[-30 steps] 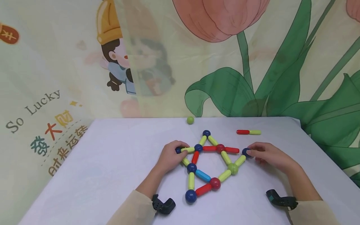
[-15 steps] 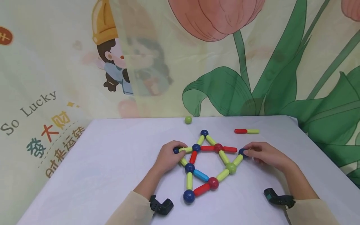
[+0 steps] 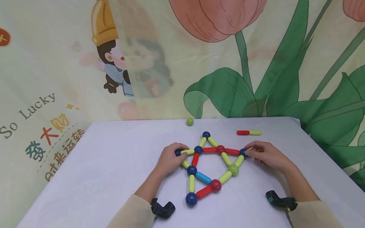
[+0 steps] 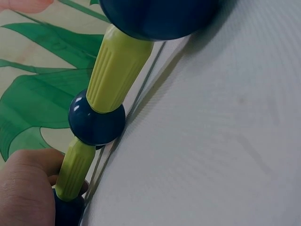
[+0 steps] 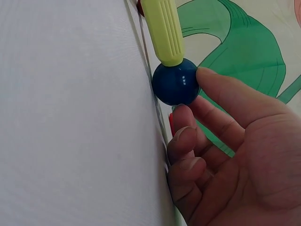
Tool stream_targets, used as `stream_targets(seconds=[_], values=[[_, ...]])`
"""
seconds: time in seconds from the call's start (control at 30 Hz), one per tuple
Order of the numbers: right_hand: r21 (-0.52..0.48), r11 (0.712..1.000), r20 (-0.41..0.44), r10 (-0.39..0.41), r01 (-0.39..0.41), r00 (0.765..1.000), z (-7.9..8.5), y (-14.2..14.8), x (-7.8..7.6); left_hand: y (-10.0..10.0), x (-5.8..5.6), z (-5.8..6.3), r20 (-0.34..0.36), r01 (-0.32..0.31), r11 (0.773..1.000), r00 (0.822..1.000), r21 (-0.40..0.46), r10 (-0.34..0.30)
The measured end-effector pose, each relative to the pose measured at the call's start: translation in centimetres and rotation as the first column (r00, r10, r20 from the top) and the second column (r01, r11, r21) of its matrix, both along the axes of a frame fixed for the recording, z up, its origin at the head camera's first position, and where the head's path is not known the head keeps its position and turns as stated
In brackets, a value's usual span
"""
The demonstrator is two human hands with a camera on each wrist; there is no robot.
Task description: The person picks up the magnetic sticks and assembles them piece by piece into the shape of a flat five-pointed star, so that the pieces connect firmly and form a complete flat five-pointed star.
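Observation:
A flat frame of magnetic rods and balls lies on the table, in several linked triangles around an open middle. At its left corner my left hand [image 3: 171,158] holds a yellow-green rod [image 3: 187,152] between thumb and fingers, close to the blue ball [image 3: 178,152] at its end. Thumb and fingertips of my right hand [image 3: 269,155] pinch the right corner's blue ball [image 5: 176,82]. A yellow-green rod [image 3: 239,160] runs from that ball to a green ball [image 3: 233,170]. The tip of a red rod [image 3: 232,151] meets the pinched ball.
Behind the frame, a red rod [image 3: 243,132] and a yellow-green rod [image 3: 255,133] lie end to end. One loose green ball [image 3: 189,121] sits at the far edge of the white table [image 3: 128,142]. A printed backdrop [image 3: 159,63] hangs behind.
My right hand has drawn the blue ball slightly left, closing the gap to the red rod's end. The left hand keeps its hold. The head view has shifted slightly.

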State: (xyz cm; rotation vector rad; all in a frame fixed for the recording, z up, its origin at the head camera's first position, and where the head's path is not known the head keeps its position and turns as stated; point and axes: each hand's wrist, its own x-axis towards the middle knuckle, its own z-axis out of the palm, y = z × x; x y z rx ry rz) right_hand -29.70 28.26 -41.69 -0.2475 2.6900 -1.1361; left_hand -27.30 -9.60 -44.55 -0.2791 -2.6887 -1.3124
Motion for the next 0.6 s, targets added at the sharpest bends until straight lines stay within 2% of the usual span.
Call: stream_targets(seconds=[0.33,0.6], values=[[-0.041,0.999,0.011,0.000,0.000,1.000,-0.20,0.01,0.26,0.11,0.04,0.07,0.017,-0.004,1.000,1.000,0.000,0.004],[-0.074,0.997,0.011,-0.001,0.002,1.000,0.04,-0.47,0.25,-0.07,0.10,0.04,-0.005,0.005,1.000,1.000,0.004,-0.005]])
